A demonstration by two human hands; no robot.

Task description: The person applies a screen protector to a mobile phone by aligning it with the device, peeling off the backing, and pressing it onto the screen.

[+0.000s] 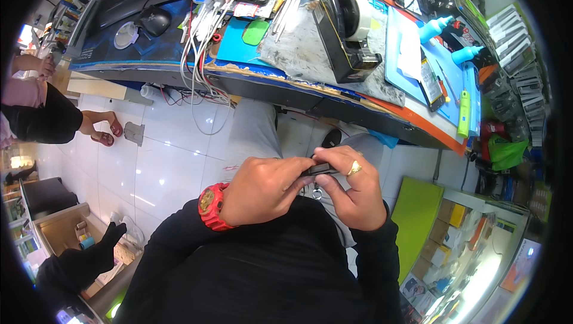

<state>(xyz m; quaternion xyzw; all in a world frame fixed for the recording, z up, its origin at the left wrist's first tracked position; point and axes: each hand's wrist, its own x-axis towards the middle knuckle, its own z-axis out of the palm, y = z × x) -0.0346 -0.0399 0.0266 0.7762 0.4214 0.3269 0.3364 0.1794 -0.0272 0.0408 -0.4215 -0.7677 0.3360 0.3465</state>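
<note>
Above my lap, my left hand [264,185] and my right hand [353,185] grip a small black object [320,169] between fingertips and thumbs. Fingers cover both its ends, so its exact kind cannot be told. A metal ring [317,194] hangs just below it. On my left wrist is a red watch [213,206], and a gold-coloured ring [354,168] is on a finger of my right hand. The workbench edge [286,77] runs beyond my hands, over my knees.
The bench carries a tape dispenser [342,50], bundled white cables [197,42], a computer mouse [155,20], light-blue bottles [434,29] and an opened phone [430,83] on a blue mat [394,55]. A glass display case [465,252] stands at my right. People are at the left.
</note>
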